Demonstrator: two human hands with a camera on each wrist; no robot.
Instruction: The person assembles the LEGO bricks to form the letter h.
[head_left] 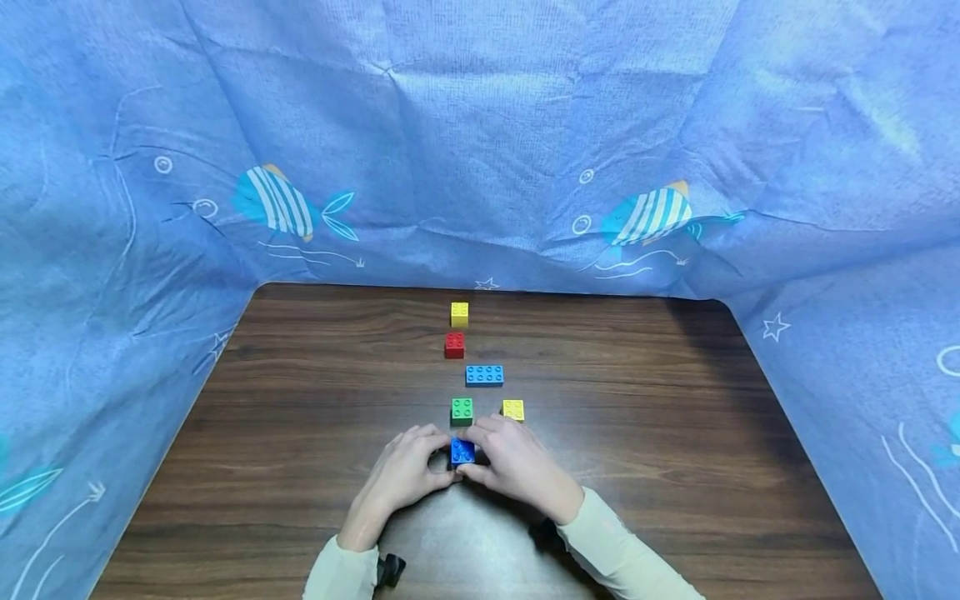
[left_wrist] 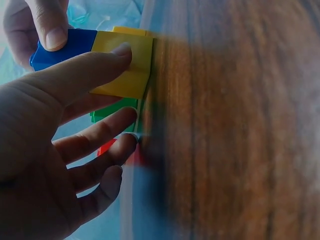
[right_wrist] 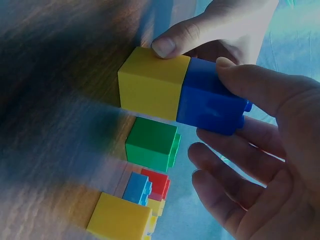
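Observation:
A dark blue toy brick (head_left: 462, 451) sits on top of a yellow brick (right_wrist: 151, 82), the two joined flush near the front of the table. My left hand (head_left: 405, 468) pinches the lower yellow brick, its thumb lying across the near face in the left wrist view. From the other side my right hand (head_left: 519, 462) grips the blue brick (right_wrist: 210, 97) between thumb and index finger. Its remaining fingers (right_wrist: 220, 175) are loosely bent, off the brick. The head view hides the yellow brick beneath the blue one.
Just beyond the hands stand a green brick (head_left: 462, 411) and another yellow brick (head_left: 513, 409). Farther back are a long light blue brick (head_left: 484, 376), a red brick (head_left: 454, 345) and a third yellow brick (head_left: 459, 314). Blue fish-print cloth (head_left: 480, 167) surrounds the wooden table (head_left: 300, 400).

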